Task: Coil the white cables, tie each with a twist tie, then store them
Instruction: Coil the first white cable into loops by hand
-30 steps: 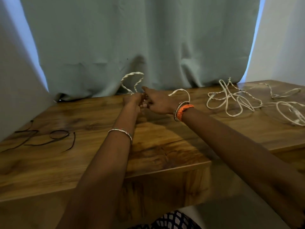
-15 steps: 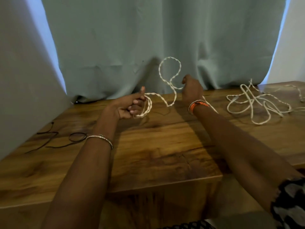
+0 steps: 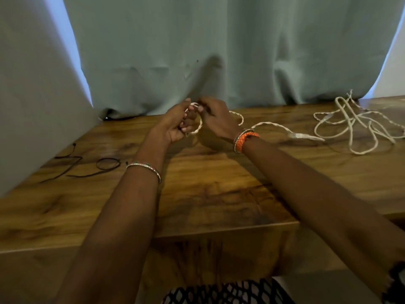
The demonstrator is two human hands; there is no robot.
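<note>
Both hands back together at 12 o'clock: left hand (image 3: 175, 123) gripping small coil (image 3: 198, 128), right hand (image 3: 215, 117) pinching on another loop. Loose tail (image 3: 269, 125) shorter than half a second ago; coiling nearly finished, twist ties (image 3: 87, 167) at 9 o'clock untouched.

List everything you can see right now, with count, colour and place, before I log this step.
white twisted cable being coiled: one, white, held at the table's far middle, tail trailing right
loose tangled white cable: one pile, white, far right of table
thin dark twist ties: several, dark, exact count unclear, left side of table
wooden table: one, brown
curtain: one, grey-green, behind table
orange bracelet: one, right wrist
silver bangle: one, left wrist
left hand: holds the coil
right hand: fingers pinch the cable
</note>
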